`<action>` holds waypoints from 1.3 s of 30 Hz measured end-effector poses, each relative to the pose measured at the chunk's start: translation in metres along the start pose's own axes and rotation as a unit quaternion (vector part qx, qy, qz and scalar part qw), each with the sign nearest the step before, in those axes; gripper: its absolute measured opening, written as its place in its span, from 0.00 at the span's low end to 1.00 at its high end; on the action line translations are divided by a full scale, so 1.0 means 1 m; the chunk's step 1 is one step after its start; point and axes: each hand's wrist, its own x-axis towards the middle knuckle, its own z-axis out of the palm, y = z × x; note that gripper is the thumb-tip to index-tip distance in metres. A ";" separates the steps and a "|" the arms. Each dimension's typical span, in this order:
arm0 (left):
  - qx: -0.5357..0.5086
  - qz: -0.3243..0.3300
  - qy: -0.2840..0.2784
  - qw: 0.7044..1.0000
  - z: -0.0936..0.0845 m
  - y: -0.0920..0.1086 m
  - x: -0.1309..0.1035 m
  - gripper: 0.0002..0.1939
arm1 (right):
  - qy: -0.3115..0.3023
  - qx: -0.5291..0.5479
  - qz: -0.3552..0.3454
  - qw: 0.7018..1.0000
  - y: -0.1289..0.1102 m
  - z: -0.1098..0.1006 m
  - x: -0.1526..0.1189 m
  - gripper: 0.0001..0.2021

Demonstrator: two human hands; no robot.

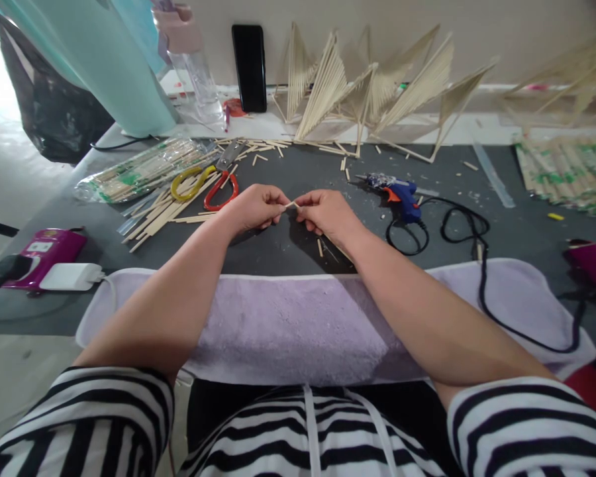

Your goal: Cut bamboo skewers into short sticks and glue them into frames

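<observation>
Over the dark table (273, 255), my left hand (261, 205) and my right hand (328, 212) meet at their fingertips. Each is closed in a pinch on thin wooden sticks (292, 205), whose ends touch between the fingers. One stick runs under my right palm toward the wrist. To the right lies a blue glue gun (397, 195) with an orange trigger. Scissors (221, 190) with a yellow and a red handle rest left of my left hand, on a pile of loose sticks (153, 217). Short stick pieces (320, 248) lie just below my right hand.
Folded stick structures (328, 86) stand along the wall beside a black phone (249, 68) and a clear bottle (196, 79). Bagged sticks lie left (149, 171) and right (566, 169). A black cable (484, 278) crosses the lilac towel (298, 331). A purple socket block (49, 255) sits left.
</observation>
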 end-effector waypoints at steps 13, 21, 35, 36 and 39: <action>0.009 -0.007 -0.007 1.000 -0.004 0.004 -0.003 0.12 | -0.017 0.014 -0.003 1.000 0.000 -0.002 -0.001 0.12; 0.010 0.000 -0.004 1.000 -0.007 0.002 -0.002 0.14 | -0.013 0.016 -0.003 1.000 -0.001 -0.002 -0.002 0.09; -0.062 0.028 0.028 0.997 -0.001 0.006 -0.003 0.16 | 0.036 -0.050 -0.048 0.997 0.006 -0.006 0.003 0.15; -0.067 0.032 0.033 0.997 -0.002 0.005 -0.002 0.15 | 0.047 -0.089 -0.072 0.992 0.007 -0.006 0.004 0.15; -0.075 0.040 0.050 0.995 -0.001 0.003 0.000 0.14 | 0.092 -0.229 -0.191 0.950 0.007 -0.007 0.006 0.15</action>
